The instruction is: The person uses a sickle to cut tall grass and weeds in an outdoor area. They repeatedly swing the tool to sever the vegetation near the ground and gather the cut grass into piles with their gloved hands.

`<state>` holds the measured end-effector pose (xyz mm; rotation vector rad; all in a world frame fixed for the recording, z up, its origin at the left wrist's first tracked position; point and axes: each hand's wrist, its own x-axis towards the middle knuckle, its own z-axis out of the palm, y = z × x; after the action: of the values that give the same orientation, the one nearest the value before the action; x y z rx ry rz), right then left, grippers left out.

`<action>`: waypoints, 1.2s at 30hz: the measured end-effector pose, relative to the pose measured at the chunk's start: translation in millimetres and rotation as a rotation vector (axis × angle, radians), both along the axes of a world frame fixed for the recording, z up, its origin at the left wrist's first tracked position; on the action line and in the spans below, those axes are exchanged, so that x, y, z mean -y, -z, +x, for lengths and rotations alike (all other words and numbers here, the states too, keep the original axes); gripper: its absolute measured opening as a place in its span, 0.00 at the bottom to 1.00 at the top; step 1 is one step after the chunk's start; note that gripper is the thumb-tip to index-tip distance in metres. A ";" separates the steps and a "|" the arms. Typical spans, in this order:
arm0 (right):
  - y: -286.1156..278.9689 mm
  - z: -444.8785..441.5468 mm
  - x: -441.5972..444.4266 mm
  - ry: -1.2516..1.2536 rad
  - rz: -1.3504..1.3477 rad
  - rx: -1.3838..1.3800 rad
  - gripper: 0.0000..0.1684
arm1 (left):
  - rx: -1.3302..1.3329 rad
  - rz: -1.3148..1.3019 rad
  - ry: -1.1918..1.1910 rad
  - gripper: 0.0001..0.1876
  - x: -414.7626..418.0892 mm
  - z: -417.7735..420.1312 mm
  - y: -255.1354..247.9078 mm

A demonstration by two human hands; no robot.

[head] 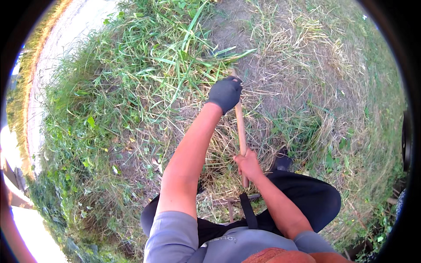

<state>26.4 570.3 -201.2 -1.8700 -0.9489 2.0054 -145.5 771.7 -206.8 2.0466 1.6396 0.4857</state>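
A long, pale wooden tool handle slants down toward my body between my knees. Higher up, my left hand, in a dark glove, is closed around it. My bare right hand grips it lower down, with the butt end sticking out below the fist. Beyond the gloved hand, a short bit of wood shows among cut green grass blades. The tool's head cannot be made out in the grass there. Flattened dry straw lies beneath the handle.
My bent knees in black trousers flank the work spot, with a dark shoe by the right one. A black strap hangs at my waist. Thick green grass grows on the left, and a pale track runs beyond it.
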 end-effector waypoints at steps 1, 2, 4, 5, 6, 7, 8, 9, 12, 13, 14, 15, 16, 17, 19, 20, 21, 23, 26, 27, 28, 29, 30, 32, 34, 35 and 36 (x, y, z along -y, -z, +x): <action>0.4 -3.2 4.0 0.009 0.001 -0.010 0.14 | -0.015 0.019 0.068 0.13 -13.3 -1.1 10.5; 0.9 -8.6 8.9 0.018 0.001 -0.020 0.14 | -0.108 0.014 0.131 0.14 -28.2 -0.2 20.6; -8.6 -18.7 9.4 -0.007 -0.034 0.007 0.13 | -0.281 -0.007 0.267 0.16 -48.9 7.4 32.7; -7.1 -22.5 10.8 -0.008 -0.027 0.002 0.13 | -0.323 -0.056 0.265 0.17 -54.9 6.0 38.1; -5.6 -22.4 12.2 -0.005 -0.018 0.003 0.14 | -0.361 -0.102 0.265 0.18 -63.9 9.6 30.0; -4.7 -23.2 13.7 -0.003 -0.009 0.001 0.15 | -0.400 -0.149 0.263 0.18 -70.3 10.8 23.6; -4.2 -24.8 15.9 0.004 -0.009 0.009 0.15 | -0.464 -0.070 0.262 0.22 -78.4 5.9 42.9; -5.6 -25.4 13.8 -0.006 -0.016 0.013 0.14 | -0.539 -0.067 0.212 0.23 -82.8 1.3 43.9; -9.8 -21.8 10.4 0.026 -0.047 0.044 0.13 | -0.635 -0.143 0.051 0.27 -96.1 -4.8 25.3; -8.3 -23.3 8.5 0.052 -0.032 0.033 0.13 | -0.654 -0.150 0.028 0.28 -97.8 -18.9 29.0; -5.2 -22.4 5.5 0.079 -0.017 0.022 0.12 | -0.673 -0.156 0.006 0.29 -100.2 -34.3 32.1; -1.8 -21.1 1.3 0.109 -0.003 0.014 0.12 | -0.689 -0.161 -0.014 0.29 -101.8 -47.3 35.6; -3.4 -19.3 -8.3 0.112 -0.008 0.017 0.11 | -0.675 -0.201 -0.050 0.33 -101.4 -55.1 34.4; -6.7 -19.9 -15.7 0.153 -0.030 0.013 0.11 | -0.675 -0.244 -0.050 0.33 -98.6 -61.9 33.6; -16.0 -19.0 -34.0 0.242 -0.063 0.012 0.11 | -0.667 -0.316 -0.044 0.34 -96.4 -64.3 24.6; -15.0 -14.9 -38.7 0.226 -0.051 0.037 0.11 | -0.678 -0.321 -0.026 0.33 -95.2 -60.8 21.0; -15.3 -11.7 -38.6 0.169 -0.058 0.054 0.11 | -0.712 -0.333 -0.014 0.30 -95.7 -59.7 21.9; -12.0 -5.4 -35.2 0.058 -0.073 0.091 0.11 | -0.780 -0.355 0.012 0.24 -95.0 -54.4 25.5; 15.0 -0.5 -42.8 -0.024 -0.046 0.099 0.11 | -0.735 -0.287 -0.050 0.13 -97.2 -67.8 48.9; 14.3 1.0 -50.9 -0.060 -0.039 0.120 0.11 | -0.712 -0.278 -0.078 0.12 -97.8 -68.8 50.2; 10.4 3.5 -54.4 -0.046 -0.051 0.087 0.11 | -0.730 -0.241 -0.057 0.12 -96.1 -69.5 51.6; 2.9 8.0 -54.8 -0.031 -0.047 0.083 0.12 | -0.715 -0.255 -0.075 0.12 -97.0 -70.5 52.4; -14.4 10.0 -57.3 -0.018 -0.046 0.079 0.12 | -0.700 -0.273 -0.094 0.12 -95.3 -72.0 50.6; -35.0 20.3 -53.1 -0.012 -0.144 0.103 0.13 | -0.618 -0.237 -0.179 0.14 -86.6 -83.6 50.0; -59.7 31.8 -36.4 -0.066 -0.151 0.200 0.14 | -0.593 -0.355 -0.253 0.14 -87.3 -100.1 40.0; -67.7 34.7 -29.8 -0.094 -0.156 0.253 0.14 | -0.575 -0.416 -0.290 0.14 -86.3 -108.9 35.1; -67.6 33.0 -25.3 -0.097 -0.115 0.250 0.14 | -0.584 -0.457 -0.262 0.14 -83.5 -120.1 31.6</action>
<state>59.4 595.5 -133.6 -2.2178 -1.0234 1.9492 -265.6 855.2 -238.4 1.7157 2.1170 -0.4268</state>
